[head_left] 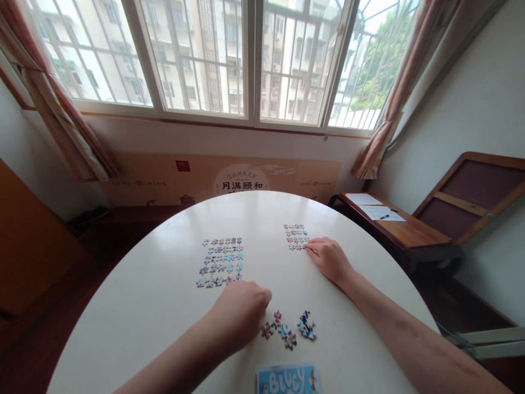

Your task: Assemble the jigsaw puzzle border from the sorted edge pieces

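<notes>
My right hand (330, 260) is closed in a pinch at the lower right corner of a small block of jigsaw puzzle pieces (297, 232). Its fingertips are on a puzzle piece at the end of the bottom row. My left hand (244, 309) is curled shut, and its fingertips are mostly hidden from me. It sits just left of some loose puzzle pieces (288, 335) and below a larger block of pieces (223, 258) set out in rows. A darker cluster of pieces (307, 325) lies a little further right.
Everything lies on a round white table (164, 317). At its near edge is a blue box marked "BLUEY" (288, 379). A wooden chair (435, 235) with papers (375, 210) and pens stands at the right. Barred windows and a printed carton (197, 175) are beyond the table.
</notes>
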The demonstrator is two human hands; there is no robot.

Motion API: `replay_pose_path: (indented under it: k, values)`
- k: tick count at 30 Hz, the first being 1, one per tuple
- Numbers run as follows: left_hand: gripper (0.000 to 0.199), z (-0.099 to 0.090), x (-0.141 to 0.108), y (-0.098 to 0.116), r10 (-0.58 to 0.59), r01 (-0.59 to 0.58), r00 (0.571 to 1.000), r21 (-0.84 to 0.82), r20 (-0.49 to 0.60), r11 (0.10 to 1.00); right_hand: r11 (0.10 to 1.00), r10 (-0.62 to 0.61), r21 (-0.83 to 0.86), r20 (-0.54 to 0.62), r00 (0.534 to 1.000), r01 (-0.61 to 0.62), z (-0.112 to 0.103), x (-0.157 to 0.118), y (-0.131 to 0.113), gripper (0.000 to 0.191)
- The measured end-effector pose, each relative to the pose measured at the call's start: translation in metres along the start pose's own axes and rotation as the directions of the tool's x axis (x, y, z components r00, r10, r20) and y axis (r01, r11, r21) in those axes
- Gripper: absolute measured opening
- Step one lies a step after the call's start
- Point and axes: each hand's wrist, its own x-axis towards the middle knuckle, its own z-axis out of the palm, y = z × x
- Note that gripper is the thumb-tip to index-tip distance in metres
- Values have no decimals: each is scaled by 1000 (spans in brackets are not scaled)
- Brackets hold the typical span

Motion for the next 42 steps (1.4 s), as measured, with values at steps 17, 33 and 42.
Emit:
replay_pose_path:
  k: [17,33,42]
  values:
    - [16,-8,-11,-8,269,-273,962,-167,-50,947,892,-341,346,93,935,291,-38,-13,-19,18]
    - [16,-4,-1,-13,81,-87,994,-73,-74,994,753,-633,425,258,730,503,-53,-21,-75,35]
    - [20,-6,0,-10,44,-51,996,-95,-72,994,797,-554,428,237,798,426,-59,-20,-61,48]
